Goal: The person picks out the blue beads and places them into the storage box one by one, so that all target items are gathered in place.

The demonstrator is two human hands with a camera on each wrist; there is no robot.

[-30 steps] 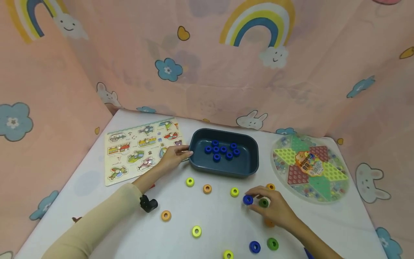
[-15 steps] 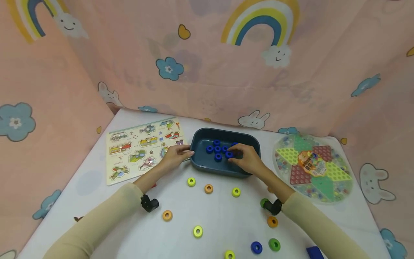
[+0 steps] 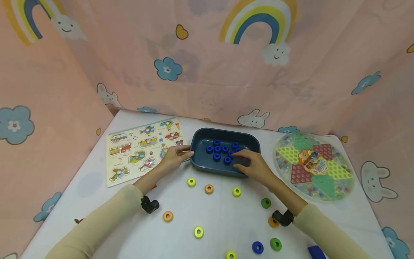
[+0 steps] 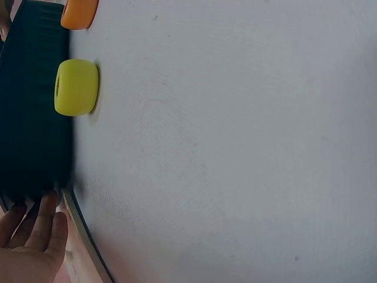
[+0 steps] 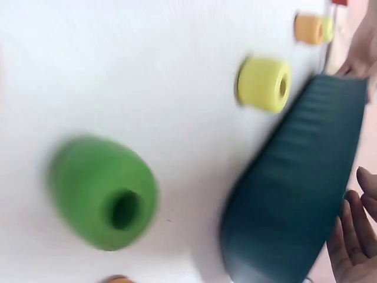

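A dark teal tray [image 3: 200,163] stands at the middle back, with several blue rings [image 3: 217,148] grouped inside. My left hand [image 3: 173,157] touches the tray's left end. In the left wrist view, its extended fingers [image 4: 42,227] meet the outer wall. Over the tray's front right part is my right hand [image 3: 253,165], thumb and fingers spread apart with nothing between them. Its fingertips are close beside the nearest blue rings and partly cover them. In the right wrist view, that hand's fingers [image 5: 353,233] show beyond the tray's wall.
A wooden vehicle puzzle board [image 3: 139,158] lies left of the tray, a round Chinese checkers set [image 3: 313,167] right. In front are scattered yellow rings [image 3: 198,232], orange rings [image 3: 168,216], green rings [image 3: 275,244] and a blue ring [image 3: 257,247]. A blue block [image 3: 316,252] sits front right.
My right hand carried a blue ring from the table into the tray and let it go among the others, then drew back slightly toward the front right. My left hand stayed at the tray.
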